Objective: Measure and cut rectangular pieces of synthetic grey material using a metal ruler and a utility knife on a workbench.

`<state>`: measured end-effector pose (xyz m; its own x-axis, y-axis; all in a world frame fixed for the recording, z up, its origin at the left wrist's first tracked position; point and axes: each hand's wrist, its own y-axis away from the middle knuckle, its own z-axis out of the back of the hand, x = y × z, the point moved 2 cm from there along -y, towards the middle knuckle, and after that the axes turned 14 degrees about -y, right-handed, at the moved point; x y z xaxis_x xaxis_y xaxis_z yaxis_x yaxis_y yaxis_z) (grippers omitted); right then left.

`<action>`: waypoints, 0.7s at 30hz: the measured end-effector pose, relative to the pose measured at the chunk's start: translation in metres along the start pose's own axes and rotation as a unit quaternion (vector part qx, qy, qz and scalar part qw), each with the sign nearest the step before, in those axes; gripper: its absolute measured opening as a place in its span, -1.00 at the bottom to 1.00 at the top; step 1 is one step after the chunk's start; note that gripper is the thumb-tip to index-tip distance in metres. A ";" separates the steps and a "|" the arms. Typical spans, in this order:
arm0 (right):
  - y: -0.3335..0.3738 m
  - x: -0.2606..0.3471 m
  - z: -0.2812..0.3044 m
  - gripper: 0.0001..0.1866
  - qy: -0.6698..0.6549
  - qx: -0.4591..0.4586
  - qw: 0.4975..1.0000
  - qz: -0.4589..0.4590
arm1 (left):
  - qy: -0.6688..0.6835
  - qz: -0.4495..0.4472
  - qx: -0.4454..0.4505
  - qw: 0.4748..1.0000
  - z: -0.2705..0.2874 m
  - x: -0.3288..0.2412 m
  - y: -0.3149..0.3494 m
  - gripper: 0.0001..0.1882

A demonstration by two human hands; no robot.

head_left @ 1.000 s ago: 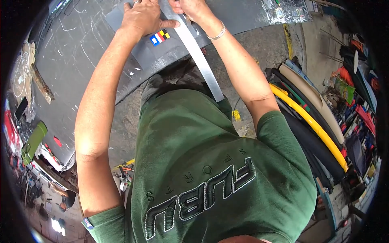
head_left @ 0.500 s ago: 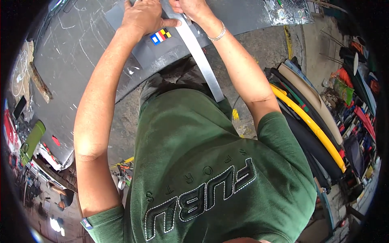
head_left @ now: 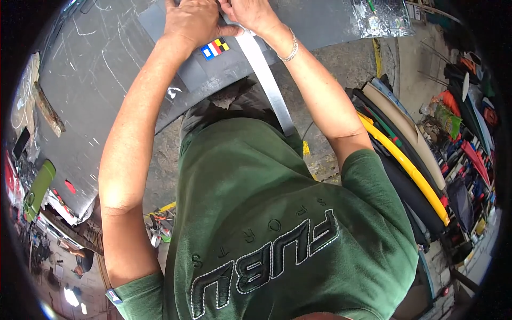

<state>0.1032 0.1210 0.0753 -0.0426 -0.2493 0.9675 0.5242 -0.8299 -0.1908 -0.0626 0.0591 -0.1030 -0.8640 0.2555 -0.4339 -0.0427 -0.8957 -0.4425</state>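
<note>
My left hand [head_left: 193,22] lies palm down on a grey sheet [head_left: 194,74] on the table, fingers stretched out. Its thumb reaches onto a long metal straightedge [head_left: 269,88], which runs toward me past the table edge. Right beside it is my right hand [head_left: 250,15], with curled fingers close against the straightedge. What those fingers hold, if anything, is hidden. A small sticker of coloured signal flags [head_left: 215,49] sits on the sheet just below my left hand. The far end of the straightedge is covered by my hands.
The dark, scratched table [head_left: 80,106] spreads to the left, with a piece of wood [head_left: 49,109] and a green roll [head_left: 40,186] along its side. Clear plastic [head_left: 381,18] lies at the far right. Yellow, beige and black rolls [head_left: 408,165] stand beside me on the right.
My right hand has come slightly closer to me and to my left hand, covering more of the straightedge. My left thumb still rests on it.
</note>
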 end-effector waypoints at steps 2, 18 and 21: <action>0.016 -0.003 0.040 -0.44 0.129 -0.016 0.953 -0.273 | -0.142 0.012 0.233 0.962 0.006 -0.079 -0.071 0.30; -0.054 0.171 0.064 -0.54 0.015 -0.005 0.962 0.271 | -0.325 0.042 0.378 0.866 0.038 -0.123 -0.094 0.48; -0.046 0.214 0.091 -0.57 0.090 0.060 0.961 0.253 | -0.308 0.062 0.393 0.864 0.037 -0.123 -0.095 0.49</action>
<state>0.1474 0.1509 0.3065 0.1027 -0.6972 0.7095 0.6099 -0.5193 -0.5986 0.0286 0.0991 0.0214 -0.9792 0.1157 0.1668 -0.0503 -0.9343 0.3530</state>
